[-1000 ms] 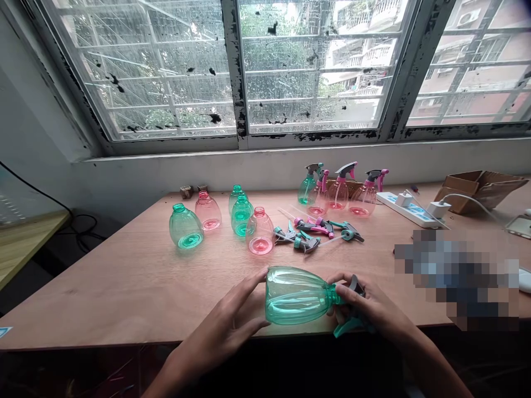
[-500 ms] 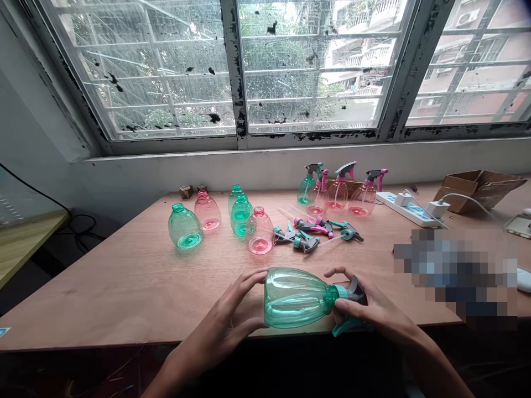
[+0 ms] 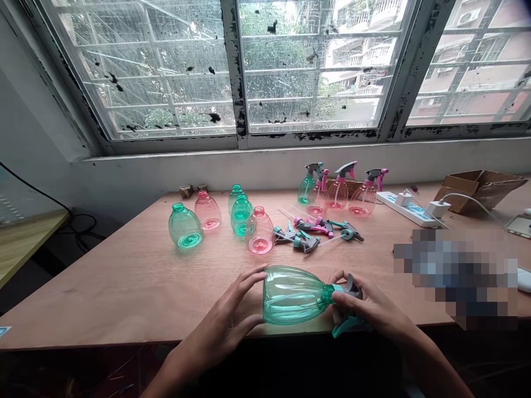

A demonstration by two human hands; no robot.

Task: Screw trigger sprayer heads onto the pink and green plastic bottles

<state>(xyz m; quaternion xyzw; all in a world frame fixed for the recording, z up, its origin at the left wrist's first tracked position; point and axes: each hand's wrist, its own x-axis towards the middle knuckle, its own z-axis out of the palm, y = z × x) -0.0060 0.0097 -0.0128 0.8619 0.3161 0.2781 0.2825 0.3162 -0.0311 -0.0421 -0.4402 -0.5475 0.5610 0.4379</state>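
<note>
A clear green spray bottle (image 3: 292, 296) lies sideways in the air above the table's front edge, its base to the left. My left hand (image 3: 232, 309) grips the base end, fingers above and thumb below. At the neck, my right hand (image 3: 369, 307) is closed around the collar of the grey and teal spray head (image 3: 353, 287); its teal trigger (image 3: 347, 326) points down. Beyond my hands lie several loose spray heads (image 3: 309, 243) in a pile. Left of them stand several open bottles, among them a pink bottle (image 3: 260, 235) and a green bottle (image 3: 185, 228).
Finished-looking spray bottles with heads on, such as a pink one (image 3: 363, 199), stand at the back. A white power strip (image 3: 409, 209) and a cardboard box (image 3: 473, 190) are to the right. A blurred patch (image 3: 460, 276) covers the right front of the wooden table (image 3: 124, 298).
The held bottle has shifted very slightly left and up. My right hand's fingers have closed in around the collar; the left hand keeps its grip.
</note>
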